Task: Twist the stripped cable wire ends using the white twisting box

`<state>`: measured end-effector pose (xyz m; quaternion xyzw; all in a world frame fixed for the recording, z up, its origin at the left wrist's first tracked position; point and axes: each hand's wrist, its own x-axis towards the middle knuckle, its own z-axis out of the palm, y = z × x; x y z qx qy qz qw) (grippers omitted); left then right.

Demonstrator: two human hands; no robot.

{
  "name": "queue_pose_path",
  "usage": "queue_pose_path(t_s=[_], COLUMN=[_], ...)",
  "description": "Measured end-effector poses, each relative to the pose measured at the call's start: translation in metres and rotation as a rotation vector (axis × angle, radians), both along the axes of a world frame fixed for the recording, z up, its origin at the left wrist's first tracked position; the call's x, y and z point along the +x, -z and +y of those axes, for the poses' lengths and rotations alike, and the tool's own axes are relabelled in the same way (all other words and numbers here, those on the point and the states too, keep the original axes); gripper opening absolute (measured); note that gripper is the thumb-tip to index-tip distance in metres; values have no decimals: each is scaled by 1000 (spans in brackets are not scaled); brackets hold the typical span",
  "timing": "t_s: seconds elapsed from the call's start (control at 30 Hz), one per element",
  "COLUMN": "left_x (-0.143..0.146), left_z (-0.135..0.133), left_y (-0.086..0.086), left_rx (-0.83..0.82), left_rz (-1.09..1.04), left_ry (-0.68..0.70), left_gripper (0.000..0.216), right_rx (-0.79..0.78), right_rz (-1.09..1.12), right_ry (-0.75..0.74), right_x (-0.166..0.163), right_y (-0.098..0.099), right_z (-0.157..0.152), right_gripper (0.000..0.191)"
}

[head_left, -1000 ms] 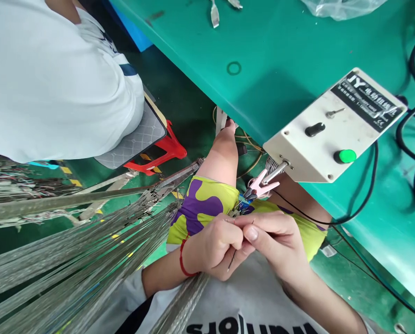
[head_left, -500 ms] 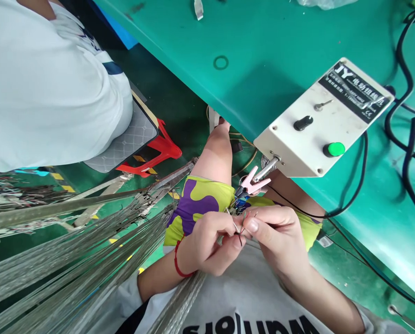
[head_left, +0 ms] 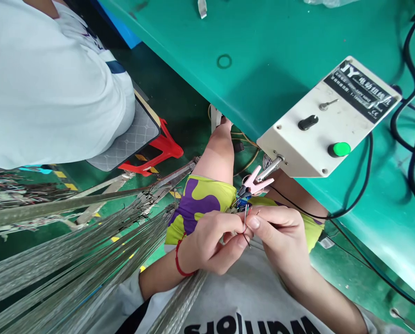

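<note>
My left hand (head_left: 210, 243), with a red string round its wrist, and my right hand (head_left: 280, 236) meet over my lap, fingertips pinched together on the thin wire ends (head_left: 245, 223) of a cable. A silver shielded cable (head_left: 179, 301) runs from under my left hand down across my shirt. Just above the fingers a pink clip (head_left: 254, 184) hangs from the metal shaft of a white control box (head_left: 318, 134), which carries a black switch and a green button (head_left: 339, 149).
The box stands at the edge of a green bench (head_left: 263, 51). A thick bundle of silver cables (head_left: 71, 246) fans out at the left. Another person in a white shirt (head_left: 47, 79) sits on a red stool (head_left: 155, 155). Black cords (head_left: 411, 125) loop at the right.
My fingers have shifted on the wire ends, which now stand more upright between the thumbs. The view has moved slightly; both hands remain over my lap.
</note>
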<state>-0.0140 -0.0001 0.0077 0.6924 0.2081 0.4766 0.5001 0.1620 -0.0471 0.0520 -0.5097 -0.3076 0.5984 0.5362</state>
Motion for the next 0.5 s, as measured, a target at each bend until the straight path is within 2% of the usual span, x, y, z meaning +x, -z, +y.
queue_pose_path(t_s=[0.5], left_x=[-1], left_z=[2], left_y=[-3], left_rx=[1], left_rz=[35], left_ry=[-5], left_gripper=[6], right_rx=[-10], right_rz=[31], right_ry=[-13], right_x=[0], right_y=[7], right_z=[-3], right_gripper=[32])
